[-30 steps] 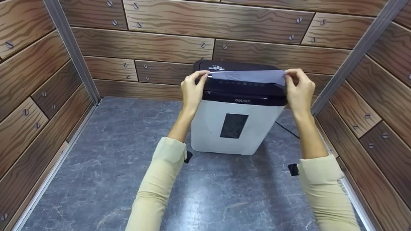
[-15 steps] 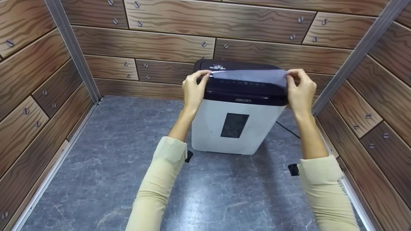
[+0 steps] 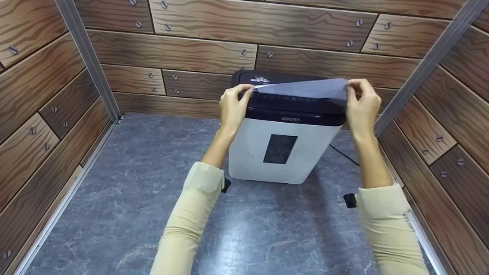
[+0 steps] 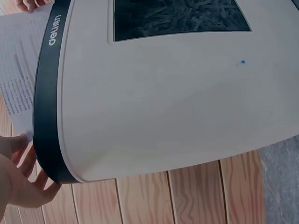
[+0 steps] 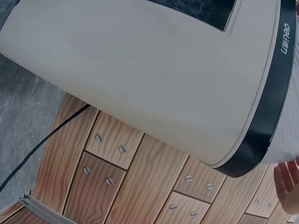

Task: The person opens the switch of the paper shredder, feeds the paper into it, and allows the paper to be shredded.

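Note:
A paper shredder [image 3: 267,149] with a white bin and a dark top stands on the floor. Above its top a printed sheet of paper [image 3: 305,88] is stretched between both hands. My left hand [image 3: 233,109] pinches the sheet's left corner between thumb and forefinger; in the left wrist view, fingers of that hand [image 4: 25,179] touch the edge of the dark top. At the sheet's right corner my right hand [image 3: 363,109] pinches it, a little higher than the left. Printed lines show on the paper [image 4: 18,70] in the left wrist view. Whether its lower edge sits in the slot is hidden.
Paper shreds show through the bin's dark window [image 3: 280,149]. A black power cord [image 3: 344,154] runs along the floor to the right of the shredder. Wood-patterned walls [image 3: 172,53] with metal corner posts enclose the grey marbled floor [image 3: 126,191].
The right hand has risen slightly and shifted right, lifting the sheet's right corner. The left hand still pinches its corner. The whole view has shifted a little.

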A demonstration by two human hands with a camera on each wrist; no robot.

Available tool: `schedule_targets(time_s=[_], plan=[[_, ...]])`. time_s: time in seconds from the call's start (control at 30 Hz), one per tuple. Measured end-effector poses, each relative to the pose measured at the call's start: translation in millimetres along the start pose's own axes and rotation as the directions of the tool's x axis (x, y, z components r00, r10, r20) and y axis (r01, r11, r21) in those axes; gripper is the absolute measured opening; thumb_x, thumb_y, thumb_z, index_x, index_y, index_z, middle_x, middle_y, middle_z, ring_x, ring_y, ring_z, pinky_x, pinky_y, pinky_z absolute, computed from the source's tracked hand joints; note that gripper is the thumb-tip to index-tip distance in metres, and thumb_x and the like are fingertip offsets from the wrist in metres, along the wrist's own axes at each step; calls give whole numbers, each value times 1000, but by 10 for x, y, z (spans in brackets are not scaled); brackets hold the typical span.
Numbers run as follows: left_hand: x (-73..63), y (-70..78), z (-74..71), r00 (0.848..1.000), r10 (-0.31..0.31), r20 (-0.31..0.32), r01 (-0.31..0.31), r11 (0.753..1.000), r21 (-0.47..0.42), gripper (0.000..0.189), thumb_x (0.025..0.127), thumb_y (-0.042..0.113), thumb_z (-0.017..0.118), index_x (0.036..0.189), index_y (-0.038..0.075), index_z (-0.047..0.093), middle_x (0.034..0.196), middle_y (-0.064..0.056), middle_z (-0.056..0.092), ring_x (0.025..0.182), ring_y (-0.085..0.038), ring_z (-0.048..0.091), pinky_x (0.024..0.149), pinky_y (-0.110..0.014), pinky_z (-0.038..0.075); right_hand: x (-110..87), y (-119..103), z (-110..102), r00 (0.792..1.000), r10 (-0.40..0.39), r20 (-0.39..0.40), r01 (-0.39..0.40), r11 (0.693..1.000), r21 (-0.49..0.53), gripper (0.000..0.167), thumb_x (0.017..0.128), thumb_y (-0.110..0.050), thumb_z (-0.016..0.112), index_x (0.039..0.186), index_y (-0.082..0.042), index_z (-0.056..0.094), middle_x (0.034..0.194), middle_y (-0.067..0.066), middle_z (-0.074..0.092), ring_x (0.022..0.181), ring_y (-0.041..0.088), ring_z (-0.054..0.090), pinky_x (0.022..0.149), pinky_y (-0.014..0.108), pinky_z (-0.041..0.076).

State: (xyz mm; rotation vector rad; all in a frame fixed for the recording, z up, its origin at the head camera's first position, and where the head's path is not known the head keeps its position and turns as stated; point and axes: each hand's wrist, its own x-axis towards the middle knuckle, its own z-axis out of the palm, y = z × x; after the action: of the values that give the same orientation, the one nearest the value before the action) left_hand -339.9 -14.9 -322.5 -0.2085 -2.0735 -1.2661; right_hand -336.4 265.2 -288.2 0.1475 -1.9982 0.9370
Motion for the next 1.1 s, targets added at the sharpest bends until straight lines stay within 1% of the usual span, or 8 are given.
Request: schedule_targets(time_s=[0.17,0.37,0.5,0.57,0.63,0.73,0.93,1.1], plan=[[-7,21,10,1000,29,12,-29,1000,-9,14,88,18,63,94,11,73,98,1,68,100,-16,57,85,-29,42,21,-33,-12,997,-33,-63,33,999,-1,9,87,0,58,92,3,65,89,9,63,84,17,57,76,21,42],[-5,-14,20,998,16,53,-20,997,78,14,89,18,62,94,11,73,98,1,68,99,-16,57,89,-29,41,22,-47,-5,998,-56,-9,56,998,-37,10,88,0,55,93,3,63,91,12,64,87,23,57,79,30,42],[-29,-61,53,991,68,119,-81,991,106,13,89,13,61,93,7,71,100,-2,67,107,-18,55,104,-31,28,19,1,4,998,-60,25,61,998,-22,14,86,4,53,95,3,64,93,15,63,91,26,56,82,34,41],[-40,-80,70,988,89,126,-102,989,102,12,90,11,59,93,5,70,100,-4,67,109,-18,55,108,-31,19,18,40,5,997,-68,38,68,998,-16,16,85,4,53,96,3,65,94,16,63,92,28,55,82,37,40],[-46,-89,79,990,87,114,-98,990,100,12,90,10,58,93,4,68,98,-4,67,106,-18,57,108,-28,17,15,76,6,997,-63,51,63,998,-13,16,85,3,54,96,2,66,94,17,63,93,30,55,82,40,39],[-47,-87,79,993,77,93,-86,992,92,13,91,11,58,94,3,68,95,-4,68,98,-17,61,107,-25,19,3,122,8,998,-20,60,21,999,-24,14,87,-1,57,95,2,67,94,17,63,93,28,55,81,38,39],[-49,-93,75,994,75,80,-86,987,135,14,90,13,59,95,5,69,95,-4,68,98,-16,60,104,-28,27,-25,164,43,993,79,88,-75,996,-48,15,89,-6,58,97,2,67,98,11,67,89,21,60,78,28,44],[-47,-102,84,994,76,74,-87,985,150,14,90,13,60,97,4,69,97,-5,68,100,-17,60,104,-28,28,-59,218,65,992,78,101,-73,996,-53,14,88,-7,60,96,1,69,96,9,68,85,19,62,75,24,45]])
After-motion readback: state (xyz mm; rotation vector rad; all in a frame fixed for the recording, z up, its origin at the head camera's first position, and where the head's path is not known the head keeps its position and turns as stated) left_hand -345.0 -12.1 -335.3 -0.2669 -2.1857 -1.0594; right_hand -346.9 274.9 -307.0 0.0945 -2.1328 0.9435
